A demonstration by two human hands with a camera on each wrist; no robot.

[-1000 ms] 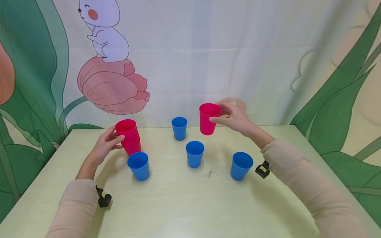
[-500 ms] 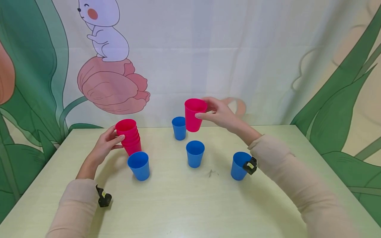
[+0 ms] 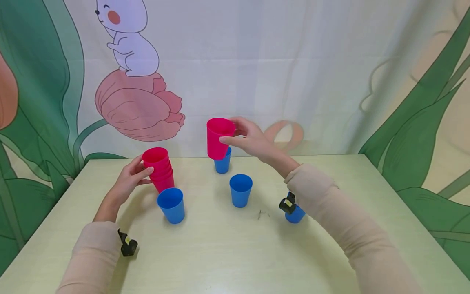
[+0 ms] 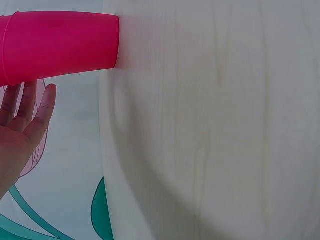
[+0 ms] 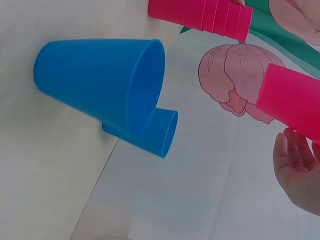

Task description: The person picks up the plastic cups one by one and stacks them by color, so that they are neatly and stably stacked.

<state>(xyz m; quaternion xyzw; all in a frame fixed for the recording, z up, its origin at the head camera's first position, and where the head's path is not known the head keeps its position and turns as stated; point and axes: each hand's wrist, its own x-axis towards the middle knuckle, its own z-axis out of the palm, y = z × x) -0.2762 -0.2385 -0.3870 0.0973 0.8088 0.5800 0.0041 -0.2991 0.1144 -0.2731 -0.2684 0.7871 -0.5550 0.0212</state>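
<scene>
My left hand (image 3: 128, 180) grips a stack of nested red cups (image 3: 161, 179) standing on the table's left side. In the left wrist view the lower cup of that stack (image 4: 65, 45) shows beside the left fingers (image 4: 42, 112). My right hand (image 3: 251, 141) pinches a single red cup (image 3: 216, 143) by its side, upright and raised above the table. It partly covers a blue cup (image 3: 222, 164) at the back. In the right wrist view the right hand (image 5: 300, 172) holds that red cup (image 5: 292, 97), cut off by the frame's edge.
A blue cup (image 3: 241, 192) stands mid-table, another blue cup (image 3: 172, 207) in front of the red stack. A third blue cup (image 3: 295, 215) at the right is partly hidden by the wrist camera (image 3: 288, 203). Behind the table (image 3: 227, 253) hangs a printed curtain (image 3: 323, 81).
My right hand has carried the single red cup leftward and slightly up, from right of the back blue cup to in front of it. The left hand and the stack stay in place.
</scene>
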